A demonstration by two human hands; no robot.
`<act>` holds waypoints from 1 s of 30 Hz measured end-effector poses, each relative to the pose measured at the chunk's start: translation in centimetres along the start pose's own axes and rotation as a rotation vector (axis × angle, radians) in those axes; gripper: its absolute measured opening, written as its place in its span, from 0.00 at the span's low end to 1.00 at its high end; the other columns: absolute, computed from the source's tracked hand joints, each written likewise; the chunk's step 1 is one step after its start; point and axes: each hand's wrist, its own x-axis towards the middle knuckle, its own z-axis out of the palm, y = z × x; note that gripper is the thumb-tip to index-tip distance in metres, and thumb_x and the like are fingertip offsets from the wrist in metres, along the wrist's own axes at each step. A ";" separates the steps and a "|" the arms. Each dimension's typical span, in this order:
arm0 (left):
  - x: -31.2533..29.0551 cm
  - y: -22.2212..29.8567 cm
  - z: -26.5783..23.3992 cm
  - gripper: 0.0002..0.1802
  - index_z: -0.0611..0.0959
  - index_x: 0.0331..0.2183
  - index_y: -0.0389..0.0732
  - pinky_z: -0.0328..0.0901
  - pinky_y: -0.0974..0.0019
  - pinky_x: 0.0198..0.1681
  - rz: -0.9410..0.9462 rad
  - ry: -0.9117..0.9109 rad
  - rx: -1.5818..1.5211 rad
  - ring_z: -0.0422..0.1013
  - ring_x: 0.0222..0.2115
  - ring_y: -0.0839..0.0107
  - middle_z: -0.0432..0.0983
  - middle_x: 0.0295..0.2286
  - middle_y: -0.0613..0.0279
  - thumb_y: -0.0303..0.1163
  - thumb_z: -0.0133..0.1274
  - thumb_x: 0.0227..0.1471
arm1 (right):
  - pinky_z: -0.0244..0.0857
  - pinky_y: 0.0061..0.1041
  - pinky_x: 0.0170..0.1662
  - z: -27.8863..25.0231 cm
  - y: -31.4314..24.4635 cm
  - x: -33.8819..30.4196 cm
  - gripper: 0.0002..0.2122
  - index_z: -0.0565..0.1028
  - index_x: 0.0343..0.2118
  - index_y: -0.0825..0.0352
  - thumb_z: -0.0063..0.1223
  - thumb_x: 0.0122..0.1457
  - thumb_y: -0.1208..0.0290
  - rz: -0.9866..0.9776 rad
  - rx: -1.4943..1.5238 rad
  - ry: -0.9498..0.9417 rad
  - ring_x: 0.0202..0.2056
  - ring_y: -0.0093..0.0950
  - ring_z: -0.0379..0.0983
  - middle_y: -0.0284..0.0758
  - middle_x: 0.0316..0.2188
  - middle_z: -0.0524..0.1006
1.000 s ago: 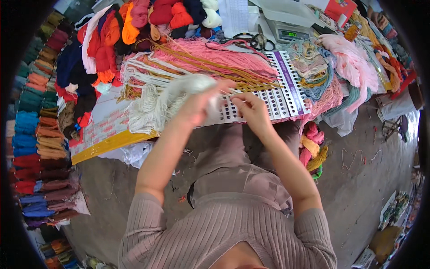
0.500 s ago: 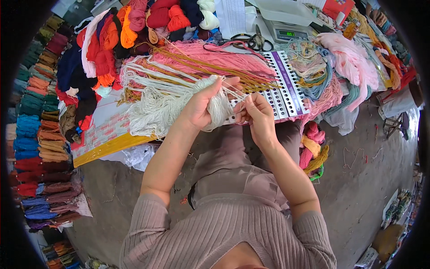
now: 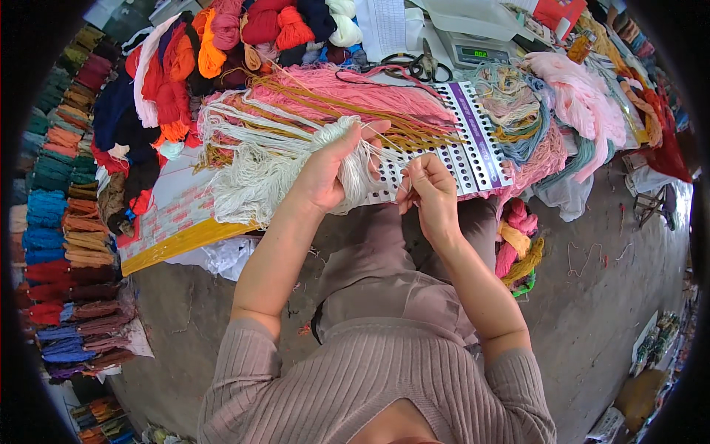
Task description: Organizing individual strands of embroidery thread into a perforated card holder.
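A thick hank of white yarn [image 3: 259, 181] spreads over the table's front edge, its end wrapped in my left hand [image 3: 329, 170]. The left thumb presses on the bundle while its fingers curl beneath. To the right, my right hand [image 3: 431, 189] pinches some white strands, drawn out in a short line between the two hands. Behind and under them lies a white card with rows of punched holes [image 3: 460, 169] and a purple stripe. Pink yarn [image 3: 340, 96] and mustard yarn strands [image 3: 414, 135] stretch across the table up to that card.
Coloured skeins [image 3: 251, 33] heap at the back left. Black-handled scissors [image 3: 424, 68] lie beside a digital scale [image 3: 477, 53]. Pale pink yarn [image 3: 573, 92] and tangled blue-grey yarn [image 3: 510, 103] sit at the right. Yarn bundles [image 3: 52, 214] line the left side. A yellow-edged board [image 3: 177, 248] juts toward me.
My right hand has shifted slightly right and down, away from the left, and the white strands between them have lengthened. The left hand has moved slightly left.
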 end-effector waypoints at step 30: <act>0.5 0.3 0.8 0.28 0.69 0.47 0.32 0.61 0.76 0.20 0.013 0.011 0.069 0.65 0.17 0.77 0.72 0.23 0.57 0.48 0.36 0.58 | 0.59 0.17 0.23 -0.5 -1.1 -0.7 0.07 0.70 0.29 0.70 0.46 0.58 0.71 -0.091 -0.490 -0.098 0.19 0.17 0.65 0.30 0.17 0.70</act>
